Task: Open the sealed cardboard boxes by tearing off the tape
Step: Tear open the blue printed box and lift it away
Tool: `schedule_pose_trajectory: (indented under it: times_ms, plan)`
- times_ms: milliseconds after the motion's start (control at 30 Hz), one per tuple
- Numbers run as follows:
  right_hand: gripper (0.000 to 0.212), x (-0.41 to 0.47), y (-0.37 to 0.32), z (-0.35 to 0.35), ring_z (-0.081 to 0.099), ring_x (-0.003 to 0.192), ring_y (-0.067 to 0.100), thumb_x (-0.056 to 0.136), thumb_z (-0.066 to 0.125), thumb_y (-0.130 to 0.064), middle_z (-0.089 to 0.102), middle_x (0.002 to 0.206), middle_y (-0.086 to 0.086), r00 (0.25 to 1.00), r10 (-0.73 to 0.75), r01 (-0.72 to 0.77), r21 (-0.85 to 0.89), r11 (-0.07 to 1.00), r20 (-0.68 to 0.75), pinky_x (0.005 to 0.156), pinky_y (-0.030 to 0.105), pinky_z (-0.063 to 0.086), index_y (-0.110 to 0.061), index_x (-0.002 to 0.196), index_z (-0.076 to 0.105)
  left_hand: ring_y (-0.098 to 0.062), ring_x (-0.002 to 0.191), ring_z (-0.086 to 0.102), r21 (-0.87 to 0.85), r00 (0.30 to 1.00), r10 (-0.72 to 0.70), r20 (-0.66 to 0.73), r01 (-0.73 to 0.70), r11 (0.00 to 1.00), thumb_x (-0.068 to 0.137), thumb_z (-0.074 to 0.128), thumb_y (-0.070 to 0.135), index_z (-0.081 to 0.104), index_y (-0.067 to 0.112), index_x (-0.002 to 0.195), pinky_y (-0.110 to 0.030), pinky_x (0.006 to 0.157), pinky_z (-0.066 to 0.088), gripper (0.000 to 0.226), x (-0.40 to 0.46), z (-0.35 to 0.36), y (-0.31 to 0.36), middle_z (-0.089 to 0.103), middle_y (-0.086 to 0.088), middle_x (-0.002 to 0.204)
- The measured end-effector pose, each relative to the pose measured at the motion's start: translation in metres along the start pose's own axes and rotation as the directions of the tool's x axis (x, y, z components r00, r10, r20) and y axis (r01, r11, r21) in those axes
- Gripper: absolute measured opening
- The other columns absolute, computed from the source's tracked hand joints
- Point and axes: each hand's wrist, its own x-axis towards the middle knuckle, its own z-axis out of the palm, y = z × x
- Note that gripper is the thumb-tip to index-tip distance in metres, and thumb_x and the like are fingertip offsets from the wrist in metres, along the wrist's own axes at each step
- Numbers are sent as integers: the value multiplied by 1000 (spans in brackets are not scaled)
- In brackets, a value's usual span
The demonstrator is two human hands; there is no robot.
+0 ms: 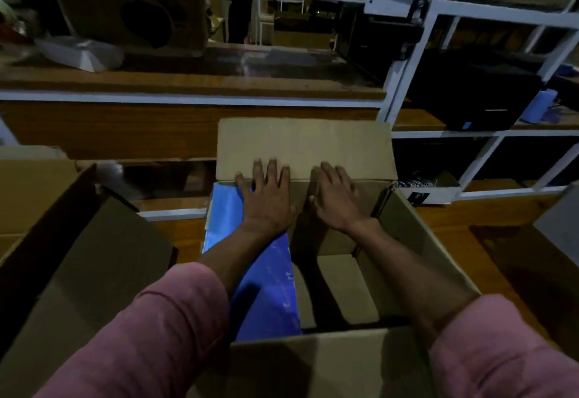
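An open cardboard box (416,241) stands right in front of me, its far flap (304,144) standing up and back. My left hand (266,197) lies flat with spread fingers on the base of that flap, at the box's far rim. My right hand (336,198) presses flat beside it, fingers straight. Inside the box, a blue sheet or packet (269,291) lies along the left side, and a cardboard divider (341,285) sits toward the right. No tape is plainly visible.
A second open cardboard box (81,256) stands at the left, its flap up. White metal shelving (404,62) with wooden boards rises behind, holding boxes, a white tray (81,53) and a black device (470,93). Another box corner (560,222) shows at the right edge.
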Motion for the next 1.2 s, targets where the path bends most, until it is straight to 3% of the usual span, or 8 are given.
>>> schedule_pose_trajectory:
  times_ms: [200, 433, 633, 733, 833, 933, 1067, 1200]
  plan:
    - [60, 18, 7, 12, 37, 137, 32, 91, 64, -35, 47, 147, 6, 997, 46, -61, -262, 963, -61, 107, 64, 29, -29, 145, 39, -42, 143, 23, 71, 1000, 13, -20, -11, 997, 96, 53, 41, 16, 17, 156, -79, 108, 9, 74, 2, 18, -11, 29, -19, 151]
    - [53, 19, 4, 12, 45, 127, 31, 88, 68, -29, 52, 137, 9, 996, 57, -75, -313, 947, -66, 104, 62, 34, -27, 136, 45, -40, 140, 26, 58, 999, 33, -39, -31, 998, 92, 55, 48, 17, 18, 155, -79, 108, 9, 79, 4, 20, -12, 30, -18, 148]
    - [64, -6, -16, 5, 41, 127, 35, 82, 76, -16, 39, 141, 15, 980, 67, -84, -87, 993, -189, 96, 48, 48, -16, 138, 45, -43, 147, 22, 66, 999, -26, -36, 28, 997, 99, 47, 32, 18, 12, 157, -76, 110, 14, 68, -8, 8, -2, 29, -19, 157]
    - [42, -28, -24, 9, 56, 110, 26, 88, 70, -18, 55, 129, 10, 944, 187, -185, -34, 982, 273, 89, 41, 53, -13, 127, 57, -39, 131, 46, 76, 994, 14, -107, -6, 997, 98, 45, 20, 38, 10, 147, -69, 111, 24, 50, -19, -16, 7, 50, -17, 142]
    - [48, -60, -34, 12, 65, 110, 21, 89, 68, -34, 65, 125, 4, 702, 43, -263, 203, 943, 711, 90, 39, 59, -17, 133, 57, -37, 111, 61, 112, 984, 177, -30, -173, 979, 96, 49, 14, 45, 9, 137, -50, 98, 42, 41, -37, -49, 24, 62, -16, 125]
    - [62, -92, -40, 7, 67, 111, 21, 78, 74, -55, 68, 124, 1, 776, -78, -333, 511, 792, 626, 89, 44, 60, -23, 129, 62, -38, 102, 65, 108, 956, 290, 54, -294, 950, 96, 53, 16, 55, 10, 121, -44, 75, 47, 26, -60, -75, 47, 66, -15, 116]
    - [29, -121, -41, -12, 65, 118, 28, 97, 62, -14, 69, 124, 13, 874, -84, -379, 779, 499, 479, 97, 56, 53, -9, 126, 64, -37, 104, 66, 211, 938, 321, 131, -342, 916, 100, 48, 21, 61, 10, 119, -41, 69, 40, 26, -93, -98, 76, 66, -13, 118]
    - [32, -145, -57, -25, 60, 119, 30, 100, 54, -13, 64, 125, 12, 904, -118, -232, 704, 671, 410, 95, 42, 55, -9, 131, 60, -33, 101, 65, 237, 977, 203, 60, -212, 948, 99, 52, 30, 59, 12, 120, -41, 67, 40, 29, -116, -123, 87, 67, -10, 114]
